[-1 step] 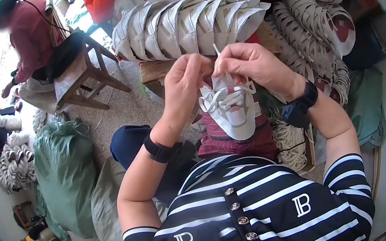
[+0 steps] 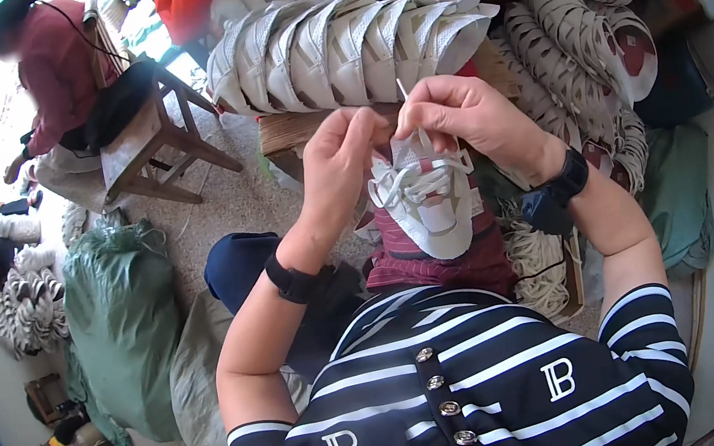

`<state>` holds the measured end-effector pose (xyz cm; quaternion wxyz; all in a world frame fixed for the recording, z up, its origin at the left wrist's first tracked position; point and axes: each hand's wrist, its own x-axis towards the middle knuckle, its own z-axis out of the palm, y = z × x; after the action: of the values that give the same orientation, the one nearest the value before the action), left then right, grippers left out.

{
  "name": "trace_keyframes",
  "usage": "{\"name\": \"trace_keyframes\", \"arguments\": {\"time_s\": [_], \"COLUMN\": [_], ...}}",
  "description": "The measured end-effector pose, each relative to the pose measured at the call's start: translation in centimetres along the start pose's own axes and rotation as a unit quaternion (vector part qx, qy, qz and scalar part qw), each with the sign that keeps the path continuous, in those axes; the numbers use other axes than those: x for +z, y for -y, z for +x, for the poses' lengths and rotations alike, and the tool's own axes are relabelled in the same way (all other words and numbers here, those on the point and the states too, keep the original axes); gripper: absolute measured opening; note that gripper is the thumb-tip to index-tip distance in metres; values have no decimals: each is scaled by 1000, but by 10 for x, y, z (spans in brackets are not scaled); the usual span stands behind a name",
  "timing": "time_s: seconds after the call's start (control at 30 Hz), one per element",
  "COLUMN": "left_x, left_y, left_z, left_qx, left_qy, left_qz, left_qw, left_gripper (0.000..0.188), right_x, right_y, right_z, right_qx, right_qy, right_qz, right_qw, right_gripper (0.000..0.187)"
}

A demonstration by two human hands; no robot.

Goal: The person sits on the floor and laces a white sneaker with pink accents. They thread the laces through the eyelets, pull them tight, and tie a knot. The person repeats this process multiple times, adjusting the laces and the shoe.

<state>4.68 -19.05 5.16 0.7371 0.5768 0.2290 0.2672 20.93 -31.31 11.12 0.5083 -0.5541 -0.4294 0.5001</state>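
A white shoe upper with pale crossed laces and a dark red tongue lining rests over a maroon striped cloth on my lap, toe toward me. My right hand pinches a white shoelace at the upper's collar; its tip sticks up above the fingers. Close beside it on the left, my left hand is closed in a pinch near the upper's top edge. What its fingers hold is hidden.
Nested white shoe uppers lie stacked on a wooden bench ahead. More uppers are piled at the right, above a box of pale laces. A green sack stands left; a person sits beyond it near a wooden stool.
My left hand has dropped slightly, and its fingers have shifted a little. The lace tip above my right hand has moved a touch to the right. The shoe upper stays in place.
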Motion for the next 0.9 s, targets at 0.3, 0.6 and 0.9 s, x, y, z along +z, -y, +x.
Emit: {"name": "trace_keyframes", "arguments": {"time_s": [0.3,0.6,0.9], "left_x": [8,-10,-1], "left_y": [19,20,42], "left_z": [-32,5,-18], "left_qx": [6,75,-117], "left_qy": [13,254,16], "left_qz": [56,127,-160], "left_qw": [998,956,980], "left_gripper": [35,16,20], "right_x": [-1,7,-5], "right_y": [-9,6,-21], "right_z": [3,-12,-14], "right_qx": [-35,-14,-34], "right_qy": [2,159,-158], "right_qz": [32,-43,117], "right_qw": [999,986,980], "right_gripper": [20,12,20]}}
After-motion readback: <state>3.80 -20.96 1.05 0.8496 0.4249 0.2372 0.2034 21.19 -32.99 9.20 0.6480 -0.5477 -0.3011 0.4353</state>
